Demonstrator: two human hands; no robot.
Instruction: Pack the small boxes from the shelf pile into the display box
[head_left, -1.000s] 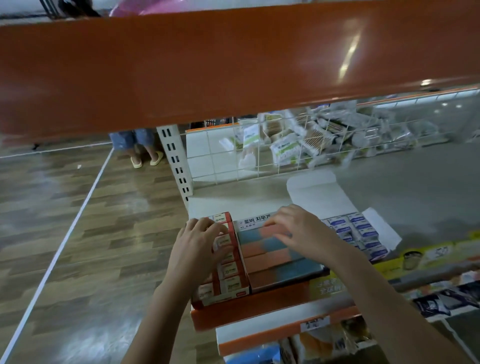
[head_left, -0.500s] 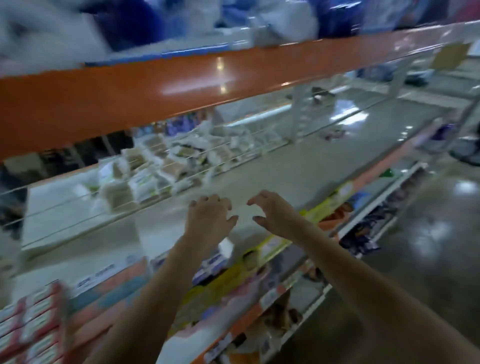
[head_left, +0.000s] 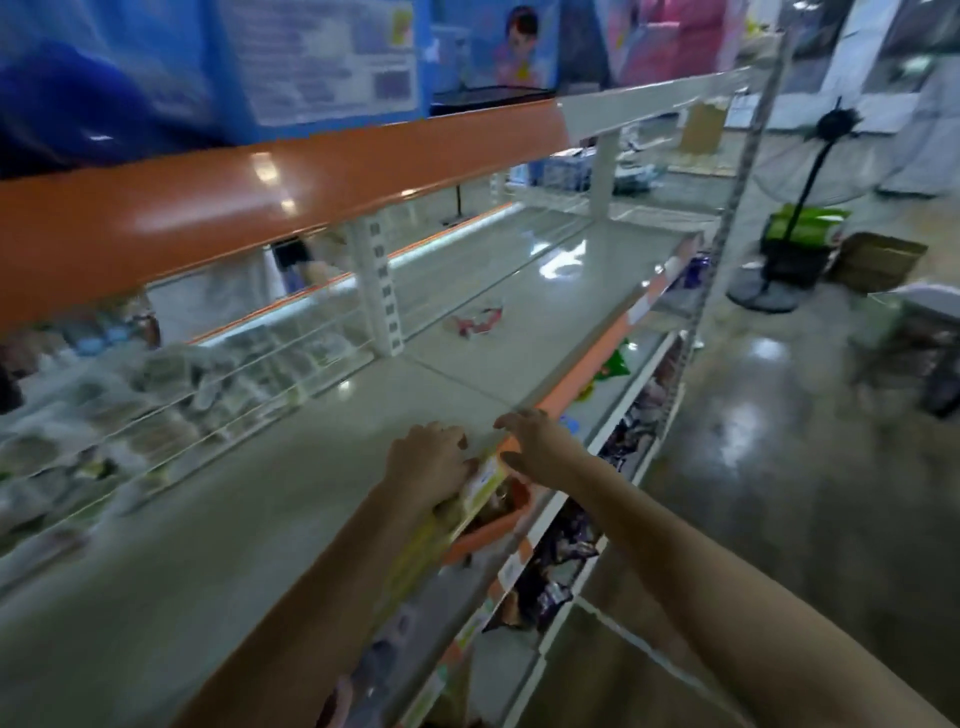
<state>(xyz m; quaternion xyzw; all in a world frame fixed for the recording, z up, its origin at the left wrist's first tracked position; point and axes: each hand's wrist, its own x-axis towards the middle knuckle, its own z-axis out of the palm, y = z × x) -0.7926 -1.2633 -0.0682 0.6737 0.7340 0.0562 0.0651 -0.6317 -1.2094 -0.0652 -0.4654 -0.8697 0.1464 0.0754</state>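
The grey shelf (head_left: 322, 519) runs the width of the view beneath an orange beam (head_left: 270, 197). A blurred pile of small boxes (head_left: 156, 415) lies behind a wire divider (head_left: 249, 405) at rear left. The display box is out of view. Left hand (head_left: 428, 462) and right hand (head_left: 540, 447) hover over the shelf's front edge, each grip relaxed, holding nothing.

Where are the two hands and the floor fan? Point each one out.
left hand (head_left: 431, 457), head view, on the back of the hand.
right hand (head_left: 540, 447), head view, on the back of the hand.
floor fan (head_left: 763, 296), head view, on its round base.
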